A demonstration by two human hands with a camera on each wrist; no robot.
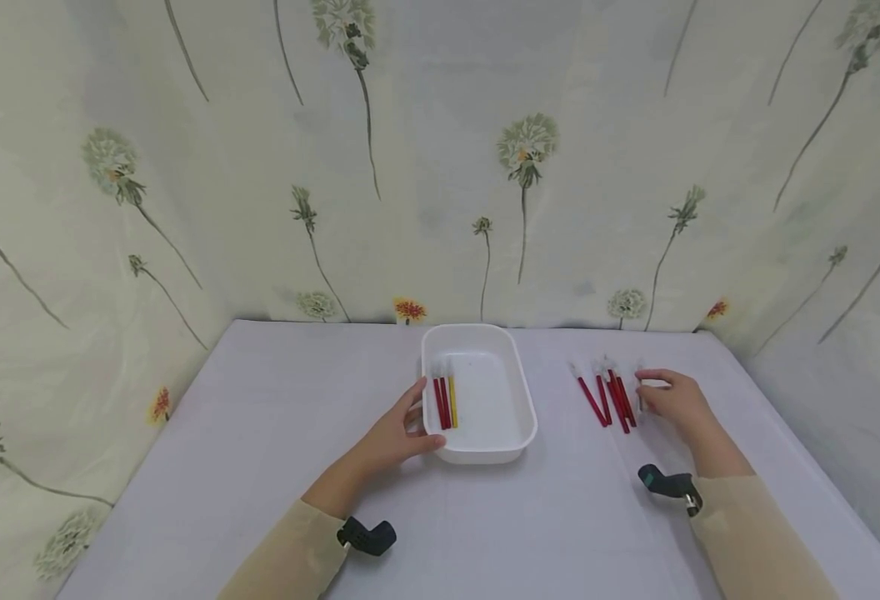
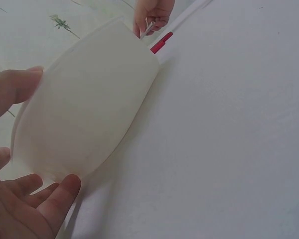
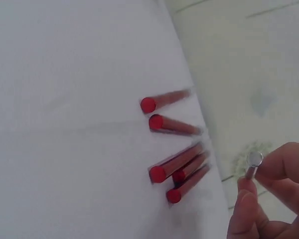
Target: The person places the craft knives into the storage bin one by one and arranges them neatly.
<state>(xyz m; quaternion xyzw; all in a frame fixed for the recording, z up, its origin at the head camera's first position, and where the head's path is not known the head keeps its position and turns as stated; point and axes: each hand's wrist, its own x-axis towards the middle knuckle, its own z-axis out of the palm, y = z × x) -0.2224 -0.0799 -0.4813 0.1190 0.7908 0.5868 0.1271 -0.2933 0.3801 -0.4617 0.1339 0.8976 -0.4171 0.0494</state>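
Observation:
My left hand (image 1: pixel 395 429) holds the left near corner of a white rectangular tray (image 1: pixel 477 457), thumb and fingers spread along its rim and outer wall. Inside, along the tray's left side, lie two red pens (image 1: pixel 441 404) and one yellow pen (image 1: pixel 452 402), all with clear ends. Over at the right, my right hand (image 1: pixel 676 404) pinches a slim silver-grey pen (image 3: pixel 254 160) between thumb and fingers; its round end faces the wrist camera. Just left of that hand, several red pens (image 1: pixel 592 402) with clear ends lie loosely grouped on the table.
A white cloth covers the table (image 1: pixel 290 400). Behind it and at both sides hangs a pale curtain (image 1: pixel 425 233) printed with dandelions. Dark camera mounts (image 1: pixel 368 537) sit at both wrists, above beige sleeves.

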